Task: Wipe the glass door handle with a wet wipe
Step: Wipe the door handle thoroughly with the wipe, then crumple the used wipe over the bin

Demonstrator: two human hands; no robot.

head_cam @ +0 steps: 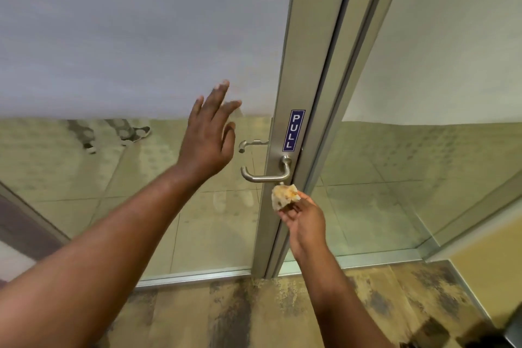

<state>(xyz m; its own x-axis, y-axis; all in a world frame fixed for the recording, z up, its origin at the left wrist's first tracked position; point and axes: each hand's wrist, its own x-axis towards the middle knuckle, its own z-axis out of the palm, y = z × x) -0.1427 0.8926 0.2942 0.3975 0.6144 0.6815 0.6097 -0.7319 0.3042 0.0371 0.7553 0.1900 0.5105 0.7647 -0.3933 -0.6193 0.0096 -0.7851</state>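
A brushed-metal lever handle point(265, 176) juts from the aluminium door stile point(306, 65), under a blue PULL sticker point(293, 130). My right hand point(303, 220) pinches a crumpled wet wipe point(284, 196), whitish with yellow-orange stains, just below the handle's right end; the wipe sits very close to the handle, contact unclear. My left hand point(210, 135) is raised with fingers spread, flat against or just in front of the glass door point(141, 37), left of the handle. A second handle point(251, 144) shows through the glass on the far side.
The upper glass is frosted, the lower part clear, showing tiled floor beyond. A fixed glass panel point(423, 164) stands right of the stile. Mottled brown carpet point(254, 313) lies underfoot. Through the glass at left, someone's patterned legs and shoes point(113, 133) appear.
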